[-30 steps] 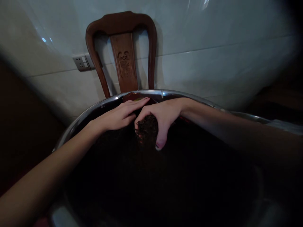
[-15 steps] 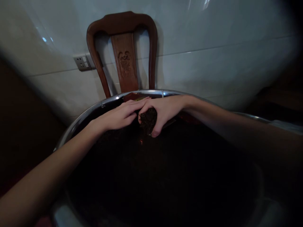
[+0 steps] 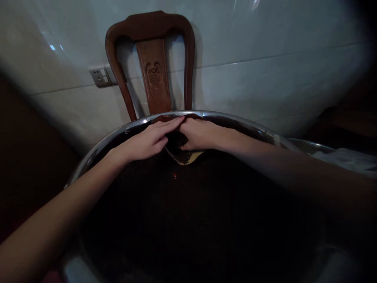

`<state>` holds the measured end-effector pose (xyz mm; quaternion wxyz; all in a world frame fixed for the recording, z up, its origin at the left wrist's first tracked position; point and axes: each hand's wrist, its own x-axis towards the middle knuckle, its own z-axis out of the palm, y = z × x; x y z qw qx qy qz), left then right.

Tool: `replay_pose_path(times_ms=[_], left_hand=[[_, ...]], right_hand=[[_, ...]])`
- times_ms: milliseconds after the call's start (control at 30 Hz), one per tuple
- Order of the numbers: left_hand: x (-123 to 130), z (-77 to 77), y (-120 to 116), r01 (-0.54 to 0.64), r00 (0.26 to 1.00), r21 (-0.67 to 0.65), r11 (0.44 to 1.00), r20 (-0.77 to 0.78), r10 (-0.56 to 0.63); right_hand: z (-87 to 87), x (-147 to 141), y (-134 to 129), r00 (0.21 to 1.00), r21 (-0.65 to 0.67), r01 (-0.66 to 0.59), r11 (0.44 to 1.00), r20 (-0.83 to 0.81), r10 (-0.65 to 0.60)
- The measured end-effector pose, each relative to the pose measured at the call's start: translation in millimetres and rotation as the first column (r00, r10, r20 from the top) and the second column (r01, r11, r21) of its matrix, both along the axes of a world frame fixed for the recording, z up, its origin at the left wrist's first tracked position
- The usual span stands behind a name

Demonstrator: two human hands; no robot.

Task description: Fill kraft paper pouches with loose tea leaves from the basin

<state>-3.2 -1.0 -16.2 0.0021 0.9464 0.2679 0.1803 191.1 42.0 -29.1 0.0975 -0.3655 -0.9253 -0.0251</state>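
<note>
Your left hand (image 3: pixel 145 142) lies palm down inside the far part of the wide round container (image 3: pixel 235 118), its fingers straight and held close together, the thumb tucked just below them. Your right hand (image 3: pixel 198 133) is curled at the mouth of a pouch (image 3: pixel 194 157); its fingers are largely hidden, so you cannot tell whether they pinch anything. Your two hands meet or overlap near the fingertips.

The pouch lies under and between your hands, near the far rim, its mouth facing you. Its lower lip is pale yellow and comes to a rounded point, with dark crumbly bits (image 3: pixel 185 158) along the inside. Reddish patches show beside your fingers, too dim for you to read any writing on them.

The shiny metal rim curves just beyond your fingertips, while the dark interior spreads broadly from the pouch towards you, with a small red glint (image 3: pixel 174 176) in it. Past the rim stands a carved wooden chair (image 3: pixel 153 29), with a wall socket (image 3: pixel 100 77) to its left. Beyond your right forearm, translucent material (image 3: pixel 344 159) lies by another metal rim (image 3: pixel 316 145)
</note>
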Motion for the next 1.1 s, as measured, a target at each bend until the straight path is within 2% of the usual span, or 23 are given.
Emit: replay_pose_path(times_ms=[133,300,500,667,900,967,1100], left_hand=[[1.2,0.0,-2.0,-0.008,1.0,-0.003,1.0,-0.018,0.008],[-0.6,-1.9,-0.6,-0.015,1.0,-0.012,1.0,-0.013,0.015],[-0.3,-1.1,0.6,-0.048,0.999,-0.011,0.999,0.0,0.048],[-0.3,-1.1,-0.6,-0.1,0.995,0.021,0.995,-0.016,0.1],[-0.9,1.4,-3.7,-0.217,0.974,0.057,0.974,-0.047,0.22],[-0.1,2.1,-4.5,-0.255,0.964,0.056,0.965,-0.061,0.259],[2.1,2.8,-6.5,-0.291,0.951,0.062,0.955,-0.087,0.296]], right_hand=[[-1.8,0.2,0.7,0.998,-0.002,-0.041,0.999,0.048,0.041],[2.9,-1.0,-0.2,0.994,-0.069,-0.103,0.992,-0.04,0.1],[6.7,-3.2,-2.1,0.96,-0.084,-0.254,0.964,-0.144,0.24],[11.6,-6.5,-10.4,0.978,-0.133,-0.186,0.973,-0.123,0.17],[9.1,-14.5,-35.7,0.978,-0.347,-0.046,0.937,0.175,0.113],[5.9,-16.9,-40.7,0.973,-0.34,-0.052,0.939,0.193,0.125],[3.0,-18.6,-43.9,0.974,-0.244,-0.055,0.968,0.199,0.105]])
